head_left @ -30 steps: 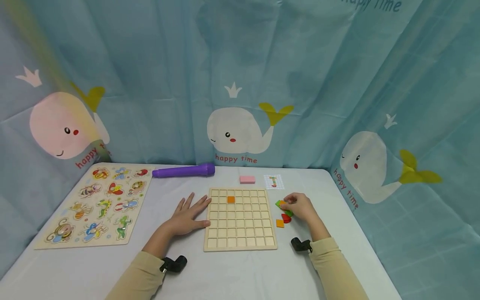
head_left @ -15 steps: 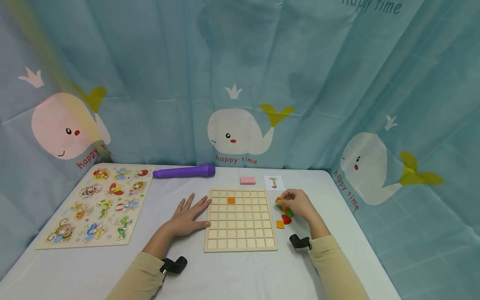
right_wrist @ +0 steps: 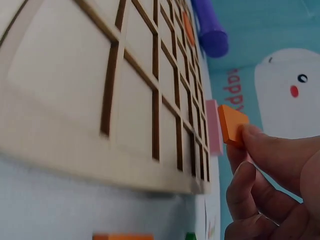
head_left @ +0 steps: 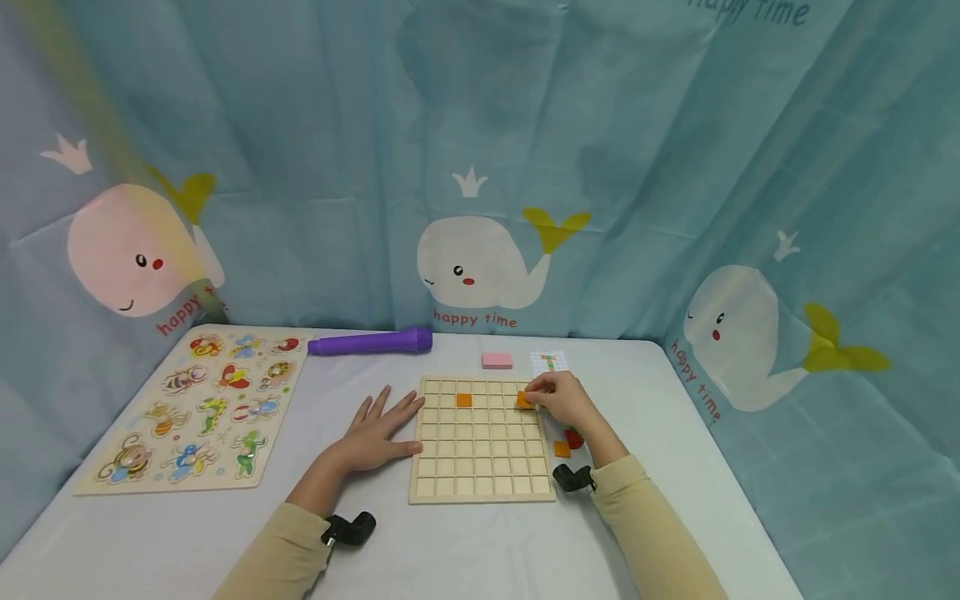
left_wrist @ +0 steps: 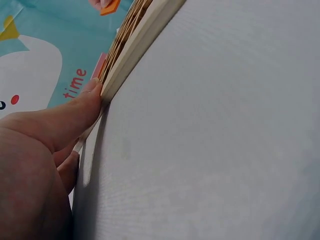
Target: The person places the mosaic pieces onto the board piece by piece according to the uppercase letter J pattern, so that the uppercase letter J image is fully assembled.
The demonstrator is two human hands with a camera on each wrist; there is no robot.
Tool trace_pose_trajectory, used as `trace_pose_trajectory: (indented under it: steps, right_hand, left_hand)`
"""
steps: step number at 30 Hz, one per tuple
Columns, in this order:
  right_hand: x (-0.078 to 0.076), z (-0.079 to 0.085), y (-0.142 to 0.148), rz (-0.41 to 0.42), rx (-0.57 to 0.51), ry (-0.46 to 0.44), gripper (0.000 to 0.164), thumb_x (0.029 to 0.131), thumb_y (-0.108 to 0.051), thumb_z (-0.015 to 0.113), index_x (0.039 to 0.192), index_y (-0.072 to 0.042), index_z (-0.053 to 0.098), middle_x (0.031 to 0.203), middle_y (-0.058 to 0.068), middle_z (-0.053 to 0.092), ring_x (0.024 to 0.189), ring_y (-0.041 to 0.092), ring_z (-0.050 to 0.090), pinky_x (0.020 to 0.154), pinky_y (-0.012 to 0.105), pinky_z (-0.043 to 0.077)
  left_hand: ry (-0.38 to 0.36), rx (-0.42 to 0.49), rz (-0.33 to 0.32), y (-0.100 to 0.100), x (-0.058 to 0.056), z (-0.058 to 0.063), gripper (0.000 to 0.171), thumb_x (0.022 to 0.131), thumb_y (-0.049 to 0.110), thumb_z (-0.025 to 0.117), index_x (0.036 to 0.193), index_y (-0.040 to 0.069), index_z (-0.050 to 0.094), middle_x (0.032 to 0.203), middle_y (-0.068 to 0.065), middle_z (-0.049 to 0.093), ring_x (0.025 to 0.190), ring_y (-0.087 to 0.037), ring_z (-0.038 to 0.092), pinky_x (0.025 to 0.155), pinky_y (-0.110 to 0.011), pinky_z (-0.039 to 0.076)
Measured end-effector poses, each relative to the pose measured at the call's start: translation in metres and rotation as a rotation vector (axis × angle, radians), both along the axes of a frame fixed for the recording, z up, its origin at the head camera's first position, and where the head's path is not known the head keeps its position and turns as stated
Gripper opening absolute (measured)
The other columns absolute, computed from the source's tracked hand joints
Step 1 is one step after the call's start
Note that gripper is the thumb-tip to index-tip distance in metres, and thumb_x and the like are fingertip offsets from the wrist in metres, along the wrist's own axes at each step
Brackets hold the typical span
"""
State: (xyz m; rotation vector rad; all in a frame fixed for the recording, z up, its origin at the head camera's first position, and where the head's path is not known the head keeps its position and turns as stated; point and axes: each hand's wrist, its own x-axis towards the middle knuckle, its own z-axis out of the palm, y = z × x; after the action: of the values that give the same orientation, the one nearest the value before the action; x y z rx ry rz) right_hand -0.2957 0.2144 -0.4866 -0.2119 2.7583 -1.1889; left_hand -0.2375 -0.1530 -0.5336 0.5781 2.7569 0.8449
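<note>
A wooden grid board [head_left: 482, 454] lies on the white table with one orange square tile [head_left: 464, 401] set in a cell of its upper rows. My right hand [head_left: 564, 400] pinches another orange square tile [right_wrist: 231, 125] between thumb and fingers, above the board's upper right edge. Spread flat, my left hand [head_left: 375, 437] touches the board's left edge with its fingertips and thumb. Beside the board's right edge lie an orange tile [head_left: 562, 449] and a red piece [head_left: 573, 438]; the right hand and forearm hide the green pieces in the head view.
Behind the board are a pink block [head_left: 497, 361] and a small pattern card [head_left: 549, 360], partly covered by the right hand. A purple microphone-shaped stick [head_left: 371, 342] lies at the back. An insect puzzle board [head_left: 195, 408] occupies the left side.
My right hand has picked an orange tile from the pile at the right and carried it left, over the board's upper right edge. The left hand has stayed in place.
</note>
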Motion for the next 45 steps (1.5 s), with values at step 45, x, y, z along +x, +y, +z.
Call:
trace_pose_trajectory:
  steps: [45]
  right_hand:
    - [-0.004, 0.0, -0.039, 0.095, 0.025, 0.006, 0.011, 0.096, -0.024, 0.072, 0.103, -0.016, 0.073, 0.105, 0.001, 0.067, 0.087, 0.02, 0.062, 0.071, 0.034, 0.056]
  left_hand:
    - [0.015, 0.034, -0.015, -0.001, -0.001, 0.0, 0.084, 0.092, 0.057, 0.065, 0.16, 0.021, 0.031, 0.169, -0.005, 0.021, 0.155, -0.043, -0.007, 0.122, -0.063, -0.01]
